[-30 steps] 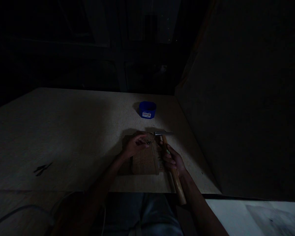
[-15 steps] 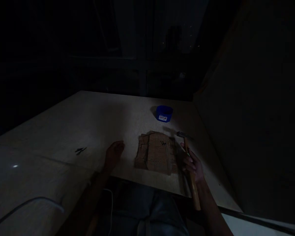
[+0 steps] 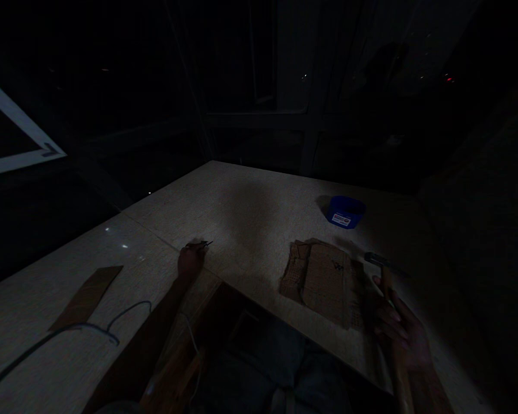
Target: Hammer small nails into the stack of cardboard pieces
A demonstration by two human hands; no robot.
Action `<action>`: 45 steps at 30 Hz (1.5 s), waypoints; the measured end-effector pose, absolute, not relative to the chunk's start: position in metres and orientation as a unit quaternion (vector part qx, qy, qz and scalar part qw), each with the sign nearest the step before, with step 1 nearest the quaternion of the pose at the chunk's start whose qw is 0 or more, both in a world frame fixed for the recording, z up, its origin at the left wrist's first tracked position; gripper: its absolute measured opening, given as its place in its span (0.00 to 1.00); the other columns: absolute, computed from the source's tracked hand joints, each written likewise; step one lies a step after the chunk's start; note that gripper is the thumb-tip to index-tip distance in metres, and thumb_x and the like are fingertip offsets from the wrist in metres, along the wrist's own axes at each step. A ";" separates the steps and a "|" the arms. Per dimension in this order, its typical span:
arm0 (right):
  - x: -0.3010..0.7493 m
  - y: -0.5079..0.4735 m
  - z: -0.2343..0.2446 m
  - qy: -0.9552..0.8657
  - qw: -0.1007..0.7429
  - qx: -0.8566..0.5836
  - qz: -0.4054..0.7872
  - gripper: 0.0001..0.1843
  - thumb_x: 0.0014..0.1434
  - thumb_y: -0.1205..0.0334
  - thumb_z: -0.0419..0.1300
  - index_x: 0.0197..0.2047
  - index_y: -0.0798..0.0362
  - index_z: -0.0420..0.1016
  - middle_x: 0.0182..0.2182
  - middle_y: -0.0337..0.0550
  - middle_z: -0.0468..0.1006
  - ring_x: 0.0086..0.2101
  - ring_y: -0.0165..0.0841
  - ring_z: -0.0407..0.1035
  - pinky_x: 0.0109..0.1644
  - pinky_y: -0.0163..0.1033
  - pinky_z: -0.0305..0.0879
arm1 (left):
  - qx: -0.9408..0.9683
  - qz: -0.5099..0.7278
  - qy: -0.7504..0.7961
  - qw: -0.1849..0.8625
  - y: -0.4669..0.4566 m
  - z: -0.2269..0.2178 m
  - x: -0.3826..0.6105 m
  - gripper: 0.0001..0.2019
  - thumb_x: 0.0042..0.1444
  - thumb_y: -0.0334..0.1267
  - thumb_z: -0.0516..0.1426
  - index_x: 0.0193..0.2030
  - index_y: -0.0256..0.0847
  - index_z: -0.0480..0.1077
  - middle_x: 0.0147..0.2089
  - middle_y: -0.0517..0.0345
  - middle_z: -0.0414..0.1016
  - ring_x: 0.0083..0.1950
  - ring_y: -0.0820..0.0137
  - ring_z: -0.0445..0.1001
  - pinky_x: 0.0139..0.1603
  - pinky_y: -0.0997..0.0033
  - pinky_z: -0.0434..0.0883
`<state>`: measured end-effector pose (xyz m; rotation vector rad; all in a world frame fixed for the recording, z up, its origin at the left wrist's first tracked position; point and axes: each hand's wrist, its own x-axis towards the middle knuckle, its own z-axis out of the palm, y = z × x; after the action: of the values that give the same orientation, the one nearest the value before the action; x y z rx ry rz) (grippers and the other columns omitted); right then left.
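Note:
My left hand (image 3: 191, 260) is low over the table, its fingers curled closed on thin dark pieces that look like nails (image 3: 205, 244). Their tips poke out past the fingers, and the darkness hides how many are gripped. At the right, my right hand (image 3: 397, 326) wraps around the wooden handle of a hammer (image 3: 387, 282), with the metal head pointing away from me. Between the hands lies a flat, worn stack of brown cardboard (image 3: 326, 279) with a dark scribble on top. The hammer is just right of the cardboard, apart from it.
A blue plastic tub (image 3: 345, 212) with a white label stands behind the cardboard on the pale table (image 3: 259, 253). To the left are a brown flat strip (image 3: 86, 296) and a grey cable (image 3: 38, 340). A dark wall rises at the right; the scene is dim.
My left hand has reached to the left, onto the dark nails, and closed. The view has turned left, bringing the brown strip into sight. My right hand still holds the hammer.

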<state>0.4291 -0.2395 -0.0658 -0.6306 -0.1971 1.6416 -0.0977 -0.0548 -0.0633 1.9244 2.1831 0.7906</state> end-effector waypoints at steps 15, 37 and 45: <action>0.428 -0.238 -0.066 -0.091 0.635 -0.275 0.716 0.21 0.62 0.62 0.65 0.57 0.43 0.71 0.18 0.24 0.62 0.11 0.17 0.37 0.12 0.19 0.54 | 0.630 0.263 0.730 0.043 -0.053 -0.061 -0.109 0.17 0.58 0.34 0.50 0.46 0.36 0.78 0.49 0.41 0.80 0.51 0.55 0.77 0.54 0.55 0.73; 0.424 -0.227 -0.069 -0.097 0.658 -0.212 0.716 0.14 0.66 0.59 0.62 0.54 0.48 0.70 0.18 0.23 0.60 0.12 0.18 0.44 0.10 0.20 0.39 | 0.729 0.392 0.428 0.362 -0.056 -0.010 0.124 0.09 0.53 0.42 0.60 0.36 0.42 0.79 0.39 0.55 0.83 0.41 0.65 0.81 0.47 0.66 0.78; 0.420 -0.227 -0.070 -0.076 0.661 -0.182 0.724 0.15 0.68 0.58 0.60 0.56 0.49 0.69 0.19 0.25 0.62 0.12 0.18 0.47 0.09 0.20 0.39 | 0.781 0.375 0.335 0.370 -0.066 -0.028 0.211 0.09 0.56 0.32 0.57 0.37 0.42 0.79 0.40 0.55 0.82 0.42 0.68 0.80 0.45 0.69 0.76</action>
<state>0.4201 -0.2266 -0.0701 -0.4123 -0.1712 1.6377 0.2115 -0.0663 -0.0278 2.0040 0.8583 0.9620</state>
